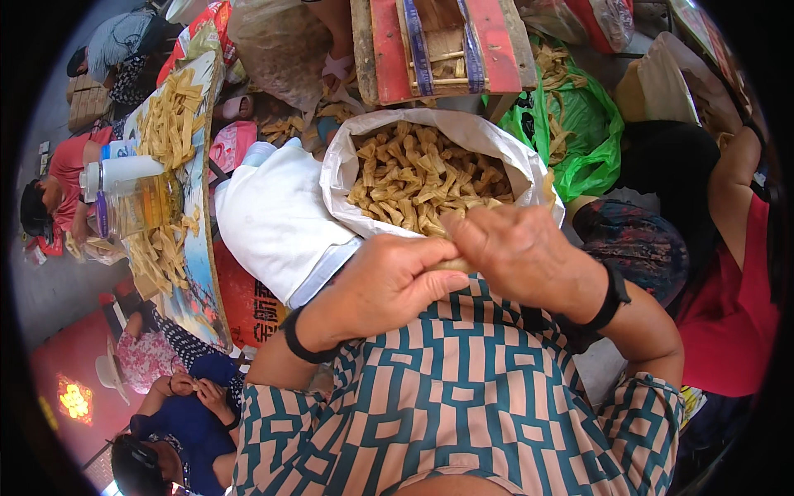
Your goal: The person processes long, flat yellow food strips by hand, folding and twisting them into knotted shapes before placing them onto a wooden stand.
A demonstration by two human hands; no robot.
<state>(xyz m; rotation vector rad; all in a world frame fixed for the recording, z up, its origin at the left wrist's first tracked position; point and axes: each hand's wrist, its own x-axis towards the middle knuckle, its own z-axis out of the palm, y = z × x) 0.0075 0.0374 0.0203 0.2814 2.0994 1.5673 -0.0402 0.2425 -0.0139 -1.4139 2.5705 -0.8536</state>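
Observation:
My left hand (394, 288) and my right hand (521, 254) meet in front of my chest, both closed on one tan strip (451, 265) that looks like tofu skin. Most of that strip is hidden by my fingers. Just beyond them, a white woven sack (350, 214) stands with its mouth folded back. Many knotted tan strips (428, 167) fill it, short and pinched at the middle. My right fingers partly cover the near side of the sack's opening.
Left is a board table (208, 248) bearing loose strips (170, 118), a plastic bottle (130, 170) and a jar of yellow liquid (149, 204). Ahead stands a red wooden bench (391, 56). A green plastic bag (583, 146) lies right, beside a person in red (719, 322). Others sit left.

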